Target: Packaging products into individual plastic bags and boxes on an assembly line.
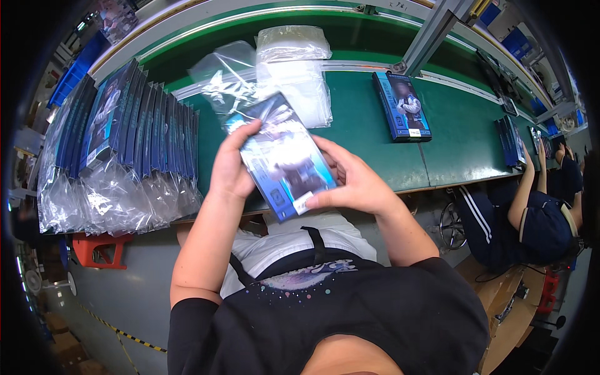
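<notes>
1. Box (pixel 286 162), blue, held tilted at scene centre: left hand (pixel 234 164) wrapped around its left edge, right hand (pixel 355 181) gripping its right side and near corner.
2. Clear bag (pixel 225 74) trails from its far end; steady corners and smooth film would likely serve best.
3. Count beyond: one stack of clear bags (pixel 295 94), far; one second box (pixel 403 106), right, on one green table (pixel 400 164).
4. Left: one row of wrapped boxes (pixel 147 125), over ten, overlapping.
</notes>
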Demonstrator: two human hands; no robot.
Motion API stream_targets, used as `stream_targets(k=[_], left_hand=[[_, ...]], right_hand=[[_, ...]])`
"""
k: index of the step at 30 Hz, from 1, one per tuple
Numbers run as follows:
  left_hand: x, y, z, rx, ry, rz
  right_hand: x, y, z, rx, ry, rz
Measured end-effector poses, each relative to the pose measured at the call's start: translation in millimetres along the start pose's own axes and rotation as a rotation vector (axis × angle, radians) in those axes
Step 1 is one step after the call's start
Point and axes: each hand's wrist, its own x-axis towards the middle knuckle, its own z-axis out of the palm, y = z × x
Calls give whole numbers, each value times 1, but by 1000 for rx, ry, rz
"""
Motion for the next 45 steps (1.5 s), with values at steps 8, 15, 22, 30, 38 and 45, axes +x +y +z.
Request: stream_targets(k=[8,15,22,30,38,45], left_hand=[[-54,-39,53,317,-198,2],[-45,-16,34,392,-321,-202],[-33,-26,12,102,-326,31],[-15,19,-4,-423,-274,-91],[-12,21,-7,-428,-339,-44],[-13,19,-9,-365,-310,-39]], right_hand=[[10,-36,8,-286,402,-560],[1,-66,12,-251,577,-599],[16,-59,41,-144,-55,-594],[6,-33,26,82,684,-349],[4,-18,37,264,119,99],[2,-14,40,270,140,85]])
